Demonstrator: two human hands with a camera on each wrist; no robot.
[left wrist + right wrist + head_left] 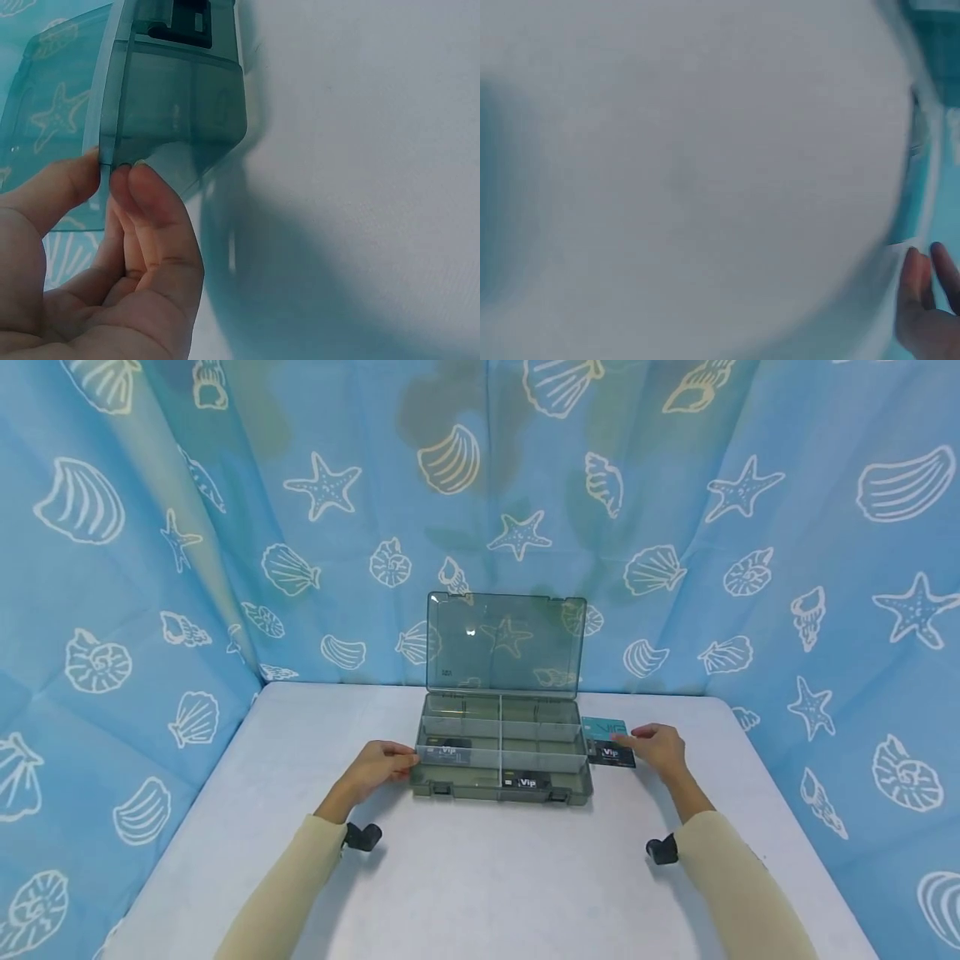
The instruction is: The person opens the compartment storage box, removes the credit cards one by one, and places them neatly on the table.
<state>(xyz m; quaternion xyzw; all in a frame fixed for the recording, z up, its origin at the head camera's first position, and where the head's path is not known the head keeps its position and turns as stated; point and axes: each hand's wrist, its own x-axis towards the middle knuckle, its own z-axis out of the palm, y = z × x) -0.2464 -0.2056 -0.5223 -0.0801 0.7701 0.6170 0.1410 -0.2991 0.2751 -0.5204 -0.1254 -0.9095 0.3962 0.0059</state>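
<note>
A grey see-through compartment box (457,785) stands on the table with its lid (506,643) raised at the back. My left hand (382,762) pinches the box's left rim, thumb and fingers on either side of it in the left wrist view. One black Vip card (517,783) lies in the front right compartment, and another black card (438,749) in the left middle one. Right of the box, a teal card (600,727) and a black Vip card (611,756) lie together. My right hand (660,747) has its fingertips right at these cards' right edge.
White cloth covers the table (510,877). Behind and on both sides hangs a blue curtain (675,635) with white shells and starfish. Small black wrist devices sit on the left cuff (363,837) and right cuff (662,850).
</note>
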